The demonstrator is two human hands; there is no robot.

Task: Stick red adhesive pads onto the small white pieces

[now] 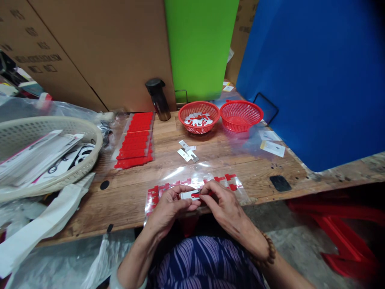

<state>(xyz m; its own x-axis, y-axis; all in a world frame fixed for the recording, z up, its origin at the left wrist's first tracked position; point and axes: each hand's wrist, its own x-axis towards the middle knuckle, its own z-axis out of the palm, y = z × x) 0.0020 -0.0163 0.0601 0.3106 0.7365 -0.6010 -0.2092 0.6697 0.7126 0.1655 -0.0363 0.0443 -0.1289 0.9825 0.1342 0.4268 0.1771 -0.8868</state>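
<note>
My left hand grips a small flat white plate by its left end, thumb below and fingers behind. At the plate's right end, my right hand pinches a small red piece that lies against the plate; its fingers hide part of it. Beneath both hands is a clear plastic sheet with red cut-out stickers, near the table's front edge. Beyond it lie several loose silvery-white plates in a small pile.
A red basket holds many white and red pieces, beside another red basket. Stacked red sticker sheets lie left of them, near a dark bottle. A large cream basket stands left, a blue panel right.
</note>
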